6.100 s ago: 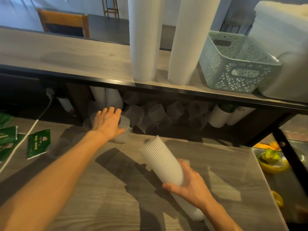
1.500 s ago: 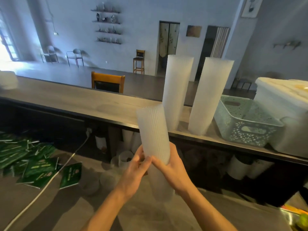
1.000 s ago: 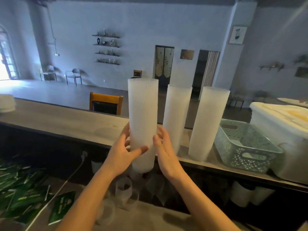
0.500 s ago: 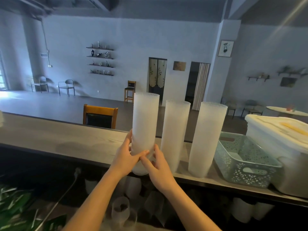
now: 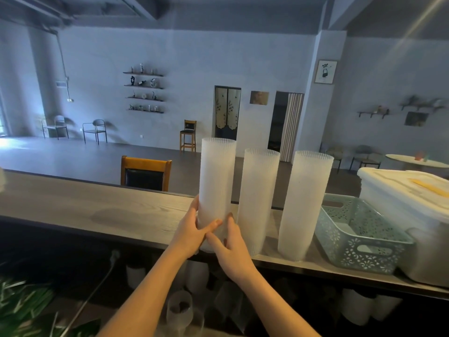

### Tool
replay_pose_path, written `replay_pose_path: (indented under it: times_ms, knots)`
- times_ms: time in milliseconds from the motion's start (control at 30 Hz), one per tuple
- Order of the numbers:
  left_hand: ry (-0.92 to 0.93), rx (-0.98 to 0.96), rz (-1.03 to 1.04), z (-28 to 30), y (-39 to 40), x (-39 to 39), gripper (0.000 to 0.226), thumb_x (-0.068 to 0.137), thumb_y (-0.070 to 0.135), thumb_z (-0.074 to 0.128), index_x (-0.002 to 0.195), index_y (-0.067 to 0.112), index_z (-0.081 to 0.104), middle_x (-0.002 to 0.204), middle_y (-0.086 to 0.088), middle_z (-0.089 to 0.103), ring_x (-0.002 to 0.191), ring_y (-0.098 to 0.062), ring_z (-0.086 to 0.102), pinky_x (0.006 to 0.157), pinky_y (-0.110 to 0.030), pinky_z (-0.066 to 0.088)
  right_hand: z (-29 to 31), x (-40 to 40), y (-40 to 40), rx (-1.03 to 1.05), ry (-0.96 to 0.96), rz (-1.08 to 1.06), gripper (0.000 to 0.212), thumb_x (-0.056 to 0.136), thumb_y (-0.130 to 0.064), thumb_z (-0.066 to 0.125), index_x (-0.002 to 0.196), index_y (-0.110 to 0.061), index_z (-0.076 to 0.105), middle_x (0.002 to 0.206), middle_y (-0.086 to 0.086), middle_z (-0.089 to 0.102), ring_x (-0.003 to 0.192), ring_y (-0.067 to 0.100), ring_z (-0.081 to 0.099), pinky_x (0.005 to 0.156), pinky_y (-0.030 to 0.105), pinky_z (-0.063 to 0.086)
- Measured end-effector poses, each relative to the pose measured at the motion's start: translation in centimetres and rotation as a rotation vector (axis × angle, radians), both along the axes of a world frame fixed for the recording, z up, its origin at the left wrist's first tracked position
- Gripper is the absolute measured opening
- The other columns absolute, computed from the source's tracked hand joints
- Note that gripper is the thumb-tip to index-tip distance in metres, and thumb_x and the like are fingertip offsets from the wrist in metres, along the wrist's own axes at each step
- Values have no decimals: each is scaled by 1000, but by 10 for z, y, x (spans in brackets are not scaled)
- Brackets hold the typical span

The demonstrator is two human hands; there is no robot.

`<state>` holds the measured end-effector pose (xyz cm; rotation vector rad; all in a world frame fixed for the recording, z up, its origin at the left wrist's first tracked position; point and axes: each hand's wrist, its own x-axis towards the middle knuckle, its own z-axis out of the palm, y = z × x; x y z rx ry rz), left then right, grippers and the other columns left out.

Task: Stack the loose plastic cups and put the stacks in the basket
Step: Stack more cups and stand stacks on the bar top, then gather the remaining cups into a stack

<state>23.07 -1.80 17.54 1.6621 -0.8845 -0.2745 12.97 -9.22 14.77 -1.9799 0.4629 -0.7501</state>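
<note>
frosted white cup stacks, seemingly pale-green lacy basket

Grey walls with shelves, dark floor, wooden chair.

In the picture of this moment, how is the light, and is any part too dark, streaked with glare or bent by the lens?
Head view: dim, bluish light; a pale glare streak crosses the top right corner; the space under the counter is nearly black, so the loose cups there barely show; the wide lens makes the three cup stacks lean apart; both hands and the held stack are sharp.
</note>
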Motion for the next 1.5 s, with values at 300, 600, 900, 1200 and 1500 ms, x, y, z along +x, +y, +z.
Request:
replay_pose_path:
  times_ms: [300,600,900,1200,1500]
  knots:
    - [88,82,-7,-25,11,-7,79,56,73,77,121,64,33,137,-1,52,122,-24,57,100,-53,50,-8,-18,2,-8,75,38,49,98,-40,58,138,-40,31,130,-18,45,113,-6,49,87,1,42]
    - [-98,26,199,-42,33,-20,62,90,23,69,145,18,41,129,-1,61,108,-9,60,87,-17,49,-22,-44,2,44,93,61,52,98,-40,58,145,-42,34,142,-21,44,127,-4,44,108,20,37]
    - [-87,-19,333,-114,91,-35,22,91,20,67,112,25,67,91,9,69,85,-2,65,71,-12,53,-63,-73,26,-7,115,18,36,99,-35,58,134,-35,51,121,-25,55,108,-17,50,80,1,43]
    - [21,112,604,-200,160,-52,32,87,9,69,118,13,63,99,2,65,92,-15,62,77,-20,46,-136,-79,55,53,299,126,29,96,-29,63,123,-34,53,102,-11,63,94,-3,60,78,17,50]
    - [-119,401,715,-245,184,-49,64,81,18,75,138,7,47,136,-19,46,125,-39,44,101,-53,42,-190,-14,92,-32,681,268,76,87,-40,73,149,-26,31,142,0,47,125,17,51,97,29,48]
